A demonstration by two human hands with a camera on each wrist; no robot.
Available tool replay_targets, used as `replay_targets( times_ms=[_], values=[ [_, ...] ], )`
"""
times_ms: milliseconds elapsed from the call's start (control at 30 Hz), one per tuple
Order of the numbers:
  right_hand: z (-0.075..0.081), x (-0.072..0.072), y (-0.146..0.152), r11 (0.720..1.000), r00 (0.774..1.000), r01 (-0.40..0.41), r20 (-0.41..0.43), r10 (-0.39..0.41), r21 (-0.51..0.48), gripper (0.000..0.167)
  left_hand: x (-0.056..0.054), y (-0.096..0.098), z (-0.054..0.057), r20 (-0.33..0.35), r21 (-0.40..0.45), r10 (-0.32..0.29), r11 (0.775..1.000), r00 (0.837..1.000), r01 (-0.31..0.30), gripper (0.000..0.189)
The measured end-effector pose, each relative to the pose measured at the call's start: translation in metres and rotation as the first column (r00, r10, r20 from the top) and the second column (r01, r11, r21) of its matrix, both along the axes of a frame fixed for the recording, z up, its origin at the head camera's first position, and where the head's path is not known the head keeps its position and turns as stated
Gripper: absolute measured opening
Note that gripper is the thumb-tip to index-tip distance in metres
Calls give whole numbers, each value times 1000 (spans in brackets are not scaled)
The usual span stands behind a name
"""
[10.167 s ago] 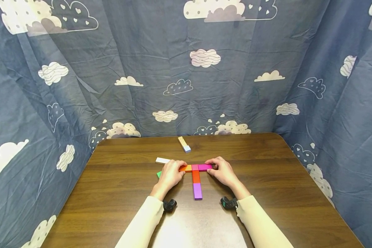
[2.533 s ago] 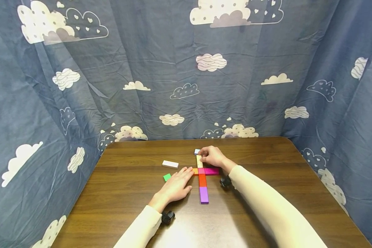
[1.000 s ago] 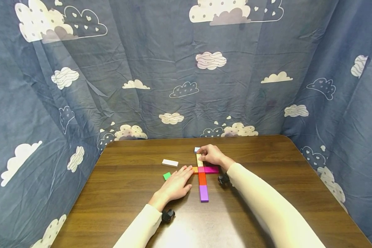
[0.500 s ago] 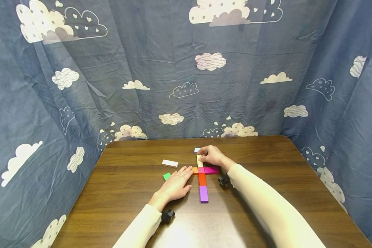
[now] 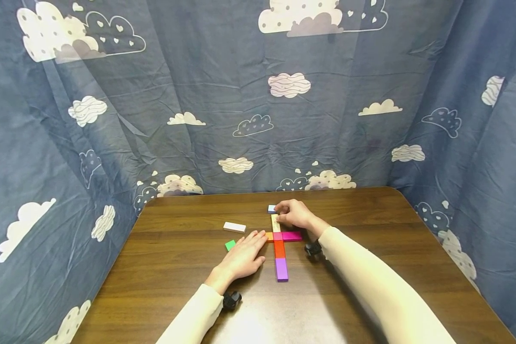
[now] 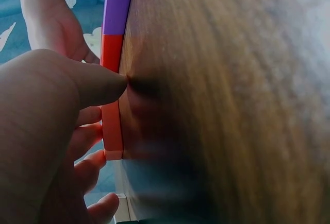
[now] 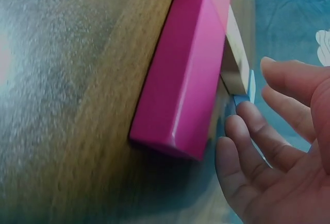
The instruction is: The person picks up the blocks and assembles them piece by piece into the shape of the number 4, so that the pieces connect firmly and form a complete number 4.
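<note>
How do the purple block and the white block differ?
Colour: the purple block is a vivid violet, while the white block is plain white.
Placement: the purple block butts against the red block, while the white block lies apart from the other blocks.
Direction: the purple block points toward the person, while the white block lies mostly crosswise.
Shared: both are straight-edged bars lying flat on the table.

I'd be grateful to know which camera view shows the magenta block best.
The right wrist view: the magenta block appears large and close, two long faces clearly visible. The head view shows it small, within the cross of blocks; I can't make it out in the left wrist view.
</note>
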State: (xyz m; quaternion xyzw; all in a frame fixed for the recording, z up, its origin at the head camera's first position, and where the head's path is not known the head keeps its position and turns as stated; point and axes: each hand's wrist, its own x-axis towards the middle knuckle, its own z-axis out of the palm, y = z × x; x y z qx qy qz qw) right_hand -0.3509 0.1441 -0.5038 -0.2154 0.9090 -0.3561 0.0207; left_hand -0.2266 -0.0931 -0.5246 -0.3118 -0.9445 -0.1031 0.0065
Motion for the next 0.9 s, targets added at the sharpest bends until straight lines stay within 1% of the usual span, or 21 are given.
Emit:
replay_targets(
  times_ms=[333, 467, 633, 767, 833, 900],
  values=[
    [3, 5, 10, 1000, 1000, -4, -9, 4, -17, 31, 0, 1, -1, -9, -5, 5, 1000, 1000, -6, 64],
    [6, 9, 12, 1000, 1000, -2, -15, 1, -28, 31, 1, 0, 0, -15, 11, -1, 1000, 1000, 1, 62],
    [13, 16, 14, 999, 1000, -3, -23, 2, -52, 34, 1, -4, 9, -34, 88, 8, 996, 999, -5, 59],
    [20, 25, 19, 997, 1000, 7, -26, -9, -80, 34, 0, -12, 19, -93, 184, 32, 983, 995, -15, 54],
    [23, 32, 21, 995, 999, 9, -31, -13, -101, 33, -1, -18, 23, -131, 225, 54, 974, 990, -23, 51],
    [24, 38, 24, 992, 999, 13, -29, -17, -126, 32, -2, -23, 27, -147, 252, 84, 967, 986, -45, 47]
  ],
)
